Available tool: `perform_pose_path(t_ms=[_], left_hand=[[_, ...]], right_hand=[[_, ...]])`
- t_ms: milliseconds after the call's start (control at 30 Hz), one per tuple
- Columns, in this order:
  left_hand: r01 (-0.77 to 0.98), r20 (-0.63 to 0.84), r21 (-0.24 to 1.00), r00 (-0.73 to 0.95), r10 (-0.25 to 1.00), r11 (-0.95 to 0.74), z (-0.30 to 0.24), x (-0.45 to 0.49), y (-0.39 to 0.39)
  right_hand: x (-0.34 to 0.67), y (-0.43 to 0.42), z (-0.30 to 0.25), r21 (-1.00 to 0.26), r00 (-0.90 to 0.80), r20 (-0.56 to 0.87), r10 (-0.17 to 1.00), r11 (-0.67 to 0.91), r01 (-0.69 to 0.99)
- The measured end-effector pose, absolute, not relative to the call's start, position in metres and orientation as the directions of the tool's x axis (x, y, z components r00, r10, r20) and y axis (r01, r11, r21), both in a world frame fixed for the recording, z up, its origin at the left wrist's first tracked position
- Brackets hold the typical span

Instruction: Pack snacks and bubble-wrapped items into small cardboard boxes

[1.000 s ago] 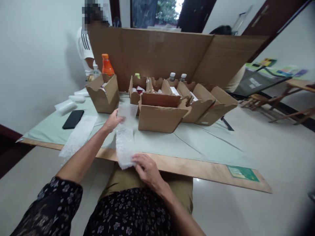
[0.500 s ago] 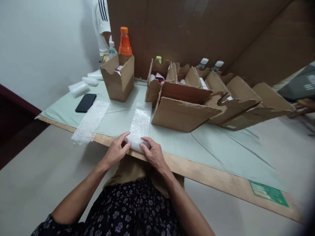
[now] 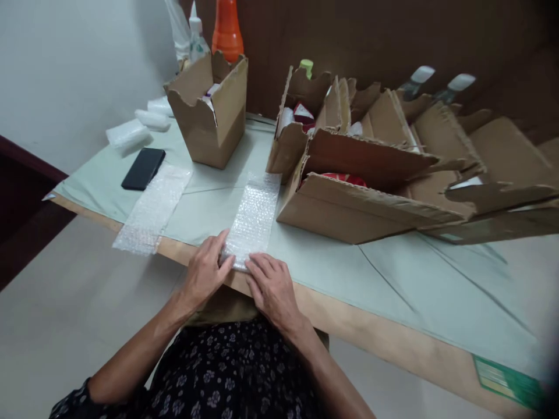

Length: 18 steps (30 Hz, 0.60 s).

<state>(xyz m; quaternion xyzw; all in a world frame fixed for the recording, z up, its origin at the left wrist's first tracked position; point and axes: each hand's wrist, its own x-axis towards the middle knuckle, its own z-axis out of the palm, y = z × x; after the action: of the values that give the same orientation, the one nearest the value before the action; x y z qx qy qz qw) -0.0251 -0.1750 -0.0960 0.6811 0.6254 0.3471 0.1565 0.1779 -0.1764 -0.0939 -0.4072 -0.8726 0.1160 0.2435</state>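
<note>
Now bubble-wrap strip (image 3: 254, 212), lifted earlier, seems laid out; our left hand (image 3: 204, 269), right hand (image 3: 275, 288) touch near end, grip unclear.

Likely a workroom — bubble wrap (image 3: 255, 209), cardboard bins (image 3: 340, 210)

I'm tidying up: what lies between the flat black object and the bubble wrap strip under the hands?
The head view shows another bubble wrap strip beside the flat black object, then pale green cloth before the handled strip.
</note>
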Motion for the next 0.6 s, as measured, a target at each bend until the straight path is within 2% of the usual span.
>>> perform_pose_path(t_ms=[100, 200, 267, 367, 467, 600], left_hand=[[0.748, 0.374, 0.58, 0.107, 0.921, -0.322, -0.09, -0.033, -0.183], [0.707, 0.385, 0.539, 0.277, 0.881, -0.458, -0.085, -0.041, -0.19], [0.675, 0.383, 0.558, 0.306, 0.871, -0.483, -0.084, -0.041, -0.189], [0.664, 0.366, 0.61, 0.248, 0.897, -0.432, -0.085, -0.036, -0.18], [0.681, 0.317, 0.647, 0.167, 0.934, -0.342, -0.087, -0.029, -0.166], [0.704, 0.264, 0.653, 0.135, 0.955, -0.28, -0.09, -0.025, -0.153]], right_hand=[[0.176, -0.168, -0.095, -0.421, -0.527, 0.345, 0.777, 0.63, 0.652], [0.176, -0.164, -0.09, -0.488, -0.495, 0.338, 0.8, 0.599, 0.634], [0.177, -0.162, -0.087, -0.573, -0.466, 0.292, 0.835, 0.543, 0.614], [0.183, -0.16, -0.082, -0.647, -0.383, 0.257, 0.887, 0.452, 0.614], [0.193, -0.162, -0.079, -0.584, -0.308, 0.344, 0.887, 0.46, 0.669], [0.197, -0.161, -0.08, -0.476, -0.473, 0.34, 0.813, 0.583, 0.659]])
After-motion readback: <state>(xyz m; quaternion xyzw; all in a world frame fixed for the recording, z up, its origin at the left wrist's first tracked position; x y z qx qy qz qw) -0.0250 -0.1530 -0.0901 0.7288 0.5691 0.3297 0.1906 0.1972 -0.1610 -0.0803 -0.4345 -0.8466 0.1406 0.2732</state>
